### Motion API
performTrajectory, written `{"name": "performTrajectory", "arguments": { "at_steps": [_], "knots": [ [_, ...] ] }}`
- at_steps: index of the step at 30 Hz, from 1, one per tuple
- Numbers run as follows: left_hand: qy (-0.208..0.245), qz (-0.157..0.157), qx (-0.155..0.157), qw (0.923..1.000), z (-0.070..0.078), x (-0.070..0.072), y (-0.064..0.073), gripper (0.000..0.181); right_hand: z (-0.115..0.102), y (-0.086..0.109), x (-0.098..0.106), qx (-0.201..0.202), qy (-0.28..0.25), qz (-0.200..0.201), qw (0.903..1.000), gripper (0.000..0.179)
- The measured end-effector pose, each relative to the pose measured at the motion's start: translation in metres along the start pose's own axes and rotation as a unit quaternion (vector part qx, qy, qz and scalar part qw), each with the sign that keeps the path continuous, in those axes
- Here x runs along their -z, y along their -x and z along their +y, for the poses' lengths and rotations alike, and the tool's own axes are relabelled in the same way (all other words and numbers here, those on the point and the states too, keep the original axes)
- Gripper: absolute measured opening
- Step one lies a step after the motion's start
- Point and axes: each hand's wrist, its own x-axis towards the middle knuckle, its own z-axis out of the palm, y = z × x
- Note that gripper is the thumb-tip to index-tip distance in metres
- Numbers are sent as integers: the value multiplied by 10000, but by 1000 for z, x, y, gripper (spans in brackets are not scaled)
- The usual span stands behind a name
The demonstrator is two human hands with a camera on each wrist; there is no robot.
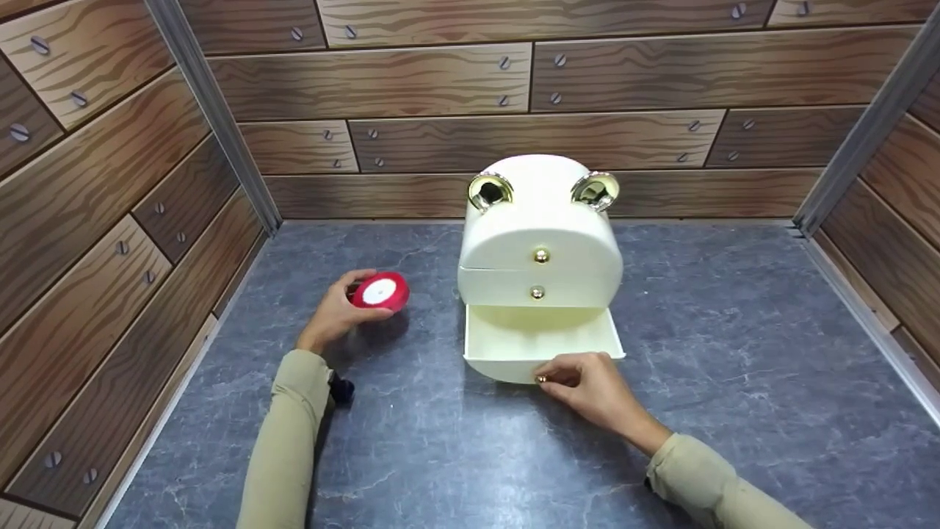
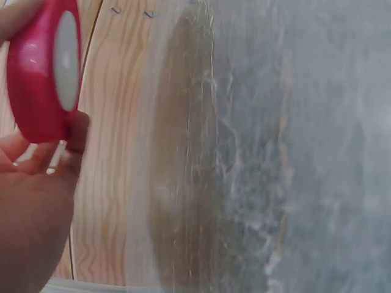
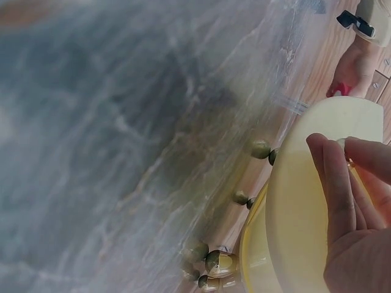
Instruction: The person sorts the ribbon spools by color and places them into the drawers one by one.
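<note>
A red ribbon spool [image 1: 380, 292] with a white round centre is gripped in my left hand [image 1: 338, 312], above the table to the left. The left wrist view shows the same spool [image 2: 43, 73] between thumb and fingers. With thumb and fingertips my right hand [image 1: 595, 386] pinches the small gold knob [image 1: 542, 379] of the bottom drawer [image 1: 507, 369]. That drawer stands pulled out of a cream rounded drawer box [image 1: 540, 213], and its visible inside holds nothing. In the right wrist view my right hand [image 3: 360, 213] covers most of the knob.
Two upper drawers with gold knobs [image 1: 541, 256] are closed. Two gold, shiny round pieces [image 1: 490, 191] stick up from the box top. Wood-patterned walls [image 1: 440, 81] enclose the dark marbled table [image 1: 734, 330] at the back and sides.
</note>
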Motion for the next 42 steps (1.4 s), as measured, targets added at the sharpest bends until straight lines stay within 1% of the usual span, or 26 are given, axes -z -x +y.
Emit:
{"name": "performTrajectory", "arguments": {
  "at_steps": [4,9,13,16,20,27,28,33,35,38,42],
  "knots": [
    [470,6,-139,9988,0,2,1,83,0,0,0,-17,-13,-17,10000,17],
    [703,19,-314,9970,0,4,2,82,1,-1,0,13,-30,-14,10000,17],
    [706,-2,-345,9969,0,4,2,82,1,0,0,37,-22,11,10000,17],
    [626,-16,-292,9976,0,5,3,82,1,0,0,21,-24,14,10000,17],
    [532,-39,-300,9981,2,5,5,83,1,-1,0,4,-21,7,10000,16],
    [741,-177,-607,9952,9,1,10,81,0,-1,1,7,10,2,10000,16],
    [713,-195,-636,9952,10,0,11,81,0,-1,0,25,18,13,10000,15],
    [626,-278,-734,9949,18,-8,18,80,1,-2,1,84,26,33,10000,15],
    [602,-303,-796,9945,22,-13,21,80,1,-2,1,42,14,20,10000,15],
    [609,-383,-978,9926,29,-23,25,81,1,-2,1,-8,-10,8,10000,15],
    [602,-553,-1223,9891,42,-40,32,83,1,-1,0,-7,-31,4,10000,15]
  ]
}}
